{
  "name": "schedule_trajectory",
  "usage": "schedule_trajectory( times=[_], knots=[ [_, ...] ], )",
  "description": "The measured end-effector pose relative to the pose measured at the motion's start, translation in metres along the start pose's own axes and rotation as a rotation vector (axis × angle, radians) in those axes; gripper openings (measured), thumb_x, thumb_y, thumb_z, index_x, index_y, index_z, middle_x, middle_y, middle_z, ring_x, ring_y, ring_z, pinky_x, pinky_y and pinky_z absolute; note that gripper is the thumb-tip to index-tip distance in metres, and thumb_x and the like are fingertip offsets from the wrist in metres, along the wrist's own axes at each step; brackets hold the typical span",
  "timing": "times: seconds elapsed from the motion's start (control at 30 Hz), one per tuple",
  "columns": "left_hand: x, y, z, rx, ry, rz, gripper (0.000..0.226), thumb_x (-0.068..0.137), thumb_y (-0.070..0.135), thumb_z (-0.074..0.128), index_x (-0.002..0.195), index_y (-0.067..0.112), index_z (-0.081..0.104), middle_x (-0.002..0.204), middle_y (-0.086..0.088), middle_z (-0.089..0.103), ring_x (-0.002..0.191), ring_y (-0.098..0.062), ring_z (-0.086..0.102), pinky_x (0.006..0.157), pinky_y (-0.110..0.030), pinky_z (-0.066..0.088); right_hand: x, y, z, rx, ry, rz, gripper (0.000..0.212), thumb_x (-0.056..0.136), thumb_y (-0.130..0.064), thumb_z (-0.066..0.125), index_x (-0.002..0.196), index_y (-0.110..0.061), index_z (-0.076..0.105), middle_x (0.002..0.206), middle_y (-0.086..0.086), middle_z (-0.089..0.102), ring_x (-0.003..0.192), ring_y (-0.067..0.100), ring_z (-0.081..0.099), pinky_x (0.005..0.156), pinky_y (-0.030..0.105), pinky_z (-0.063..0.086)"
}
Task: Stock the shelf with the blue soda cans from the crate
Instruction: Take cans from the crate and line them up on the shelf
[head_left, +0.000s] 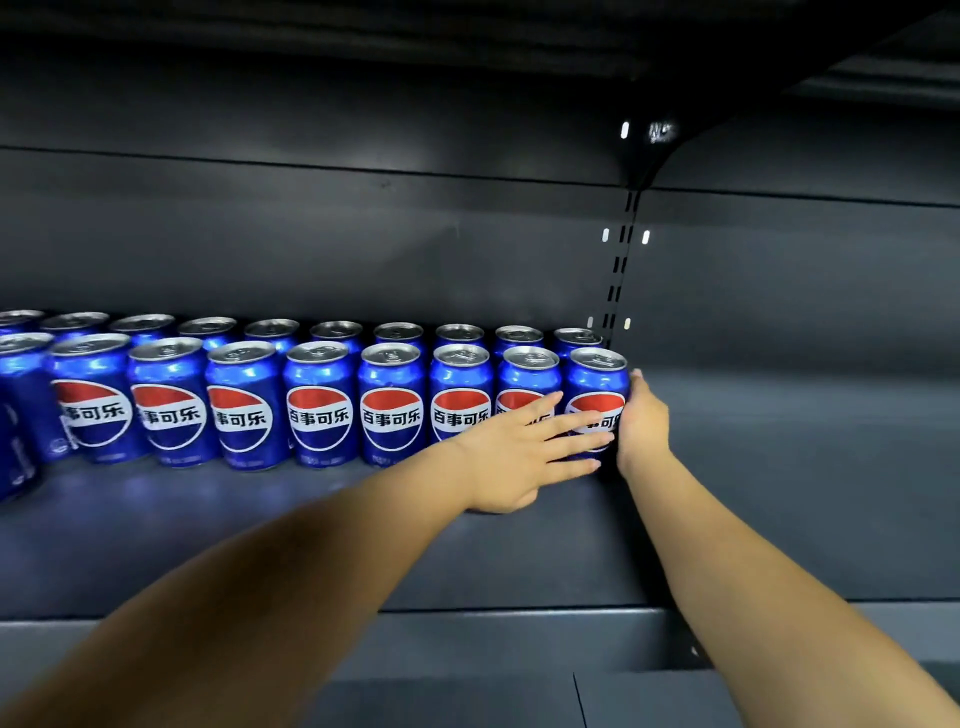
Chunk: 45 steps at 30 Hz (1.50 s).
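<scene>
Two rows of blue soda cans (319, 405) stand upright on the dark shelf (260, 545), one row behind the other. At the right end of the front row stands the last blue can (597, 379). My left hand (519, 452) lies with straight fingers across the fronts of this can and its neighbour (530, 374). My right hand (641, 421) is cupped against the right side of the last can, fingers behind it and mostly hidden. The crate is out of view.
A slotted upright (621, 265) runs up the back wall just behind the last can. To the right of it the shelf floor (805, 467) is bare. Another shelf (467, 31) hangs overhead. The shelf's front lip (467, 634) crosses below my forearms.
</scene>
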<state>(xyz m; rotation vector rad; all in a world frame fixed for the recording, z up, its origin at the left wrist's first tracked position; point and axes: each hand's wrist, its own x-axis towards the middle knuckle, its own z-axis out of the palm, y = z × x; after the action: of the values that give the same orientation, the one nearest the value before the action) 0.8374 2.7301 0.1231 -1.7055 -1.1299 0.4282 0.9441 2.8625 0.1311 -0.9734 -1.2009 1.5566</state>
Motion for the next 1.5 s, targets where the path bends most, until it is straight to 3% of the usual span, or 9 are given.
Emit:
schedule_trajectory(
  times=[0.17,0.33,0.47,0.6,0.73,0.9,1.1,1.3,1.5],
  knots=[
    [-0.035,-0.016,-0.019,-0.018,0.067,0.019,0.067,0.069,0.031,0.064,0.135,0.022,0.053,0.145,-0.004,0.045,0.136,-0.024,0.04,0.113,-0.049,0.016,-0.013,-0.003,-0.003,-0.144,0.146,-0.19,0.027,0.097,-0.025,0.043,0.1,-0.009,0.065,0.112,0.013,0.064,0.108,0.031,0.06,0.096,0.037,0.046],
    [-0.092,-0.023,-0.016,0.014,-0.059,0.018,0.079,0.067,0.022,0.073,0.141,0.019,0.044,0.15,-0.006,0.032,0.14,-0.024,0.019,0.112,-0.051,0.011,-0.051,-0.004,0.002,-0.578,0.289,-0.698,0.028,0.093,-0.009,0.048,0.119,0.002,0.05,0.124,0.02,0.046,0.112,0.033,0.046,0.088,0.034,0.036],
    [-0.126,-0.026,-0.006,-0.019,-0.031,-0.02,0.076,0.072,0.014,0.066,0.142,0.018,0.036,0.149,-0.004,0.034,0.137,-0.022,0.026,0.107,-0.05,0.025,-0.057,0.008,0.004,-1.034,0.036,-1.501,0.032,0.082,-0.015,0.048,0.11,-0.002,0.054,0.113,0.023,0.053,0.093,0.04,0.055,0.077,0.041,0.049],
    [-0.137,-0.036,0.005,0.012,-0.039,0.017,0.071,0.081,0.014,0.059,0.143,0.017,0.026,0.15,-0.004,0.034,0.137,-0.023,0.036,0.108,-0.05,0.025,-0.043,0.012,0.006,-1.492,-0.389,-2.098,0.058,0.079,-0.009,0.053,0.134,-0.019,0.039,0.143,0.011,0.046,0.126,0.035,0.048,0.102,0.045,0.031],
    [-0.148,-0.049,0.022,-0.001,-0.046,-0.001,0.056,0.086,0.015,0.03,0.142,0.016,0.029,0.148,-0.004,0.036,0.135,-0.021,0.038,0.114,-0.05,0.014,-0.036,0.014,0.019,-1.624,-0.421,-2.131,0.077,0.074,-0.016,0.069,0.14,-0.024,0.032,0.145,0.003,0.045,0.133,0.027,0.042,0.106,0.045,0.023],
    [-0.149,-0.049,0.033,0.016,-0.003,0.007,0.053,0.085,0.016,0.037,0.137,0.015,0.045,0.14,-0.005,0.051,0.133,-0.02,0.03,0.113,-0.051,0.017,-0.025,0.026,0.032,-1.585,-0.54,-2.159,0.065,0.073,-0.02,0.075,0.134,-0.027,0.053,0.144,0.003,0.047,0.133,0.027,0.04,0.109,0.047,0.024],
    [-0.152,-0.054,0.038,0.015,0.03,0.03,0.082,0.072,0.014,0.072,0.141,0.013,0.029,0.145,-0.005,0.045,0.137,-0.02,0.025,0.114,-0.047,0.0,-0.021,0.029,0.034,-1.54,-0.561,-2.136,0.051,0.086,-0.016,0.035,0.134,-0.024,0.054,0.143,0.005,0.047,0.134,0.028,0.029,0.108,0.047,0.017],
    [-0.152,-0.053,0.04,-0.013,0.064,0.027,0.081,0.07,0.014,0.075,0.141,0.013,0.036,0.143,-0.004,0.047,0.135,-0.019,0.026,0.115,-0.045,-0.005,-0.029,0.026,0.034,-1.564,-0.546,-2.078,0.071,0.068,-0.013,0.08,0.133,-0.025,0.054,0.143,0.004,0.047,0.133,0.028,0.029,0.109,0.049,0.025],
    [-0.157,-0.053,0.019,-0.047,0.05,0.034,0.085,0.065,0.028,0.077,0.141,0.019,0.039,0.144,-0.006,0.045,0.133,-0.025,0.042,0.113,-0.046,0.001,-0.04,0.023,0.034,-1.624,-0.486,-2.092,0.084,0.062,-0.016,0.085,0.136,-0.027,0.048,0.144,0.004,0.046,0.134,0.026,0.029,0.105,0.055,0.024]
  ],
)
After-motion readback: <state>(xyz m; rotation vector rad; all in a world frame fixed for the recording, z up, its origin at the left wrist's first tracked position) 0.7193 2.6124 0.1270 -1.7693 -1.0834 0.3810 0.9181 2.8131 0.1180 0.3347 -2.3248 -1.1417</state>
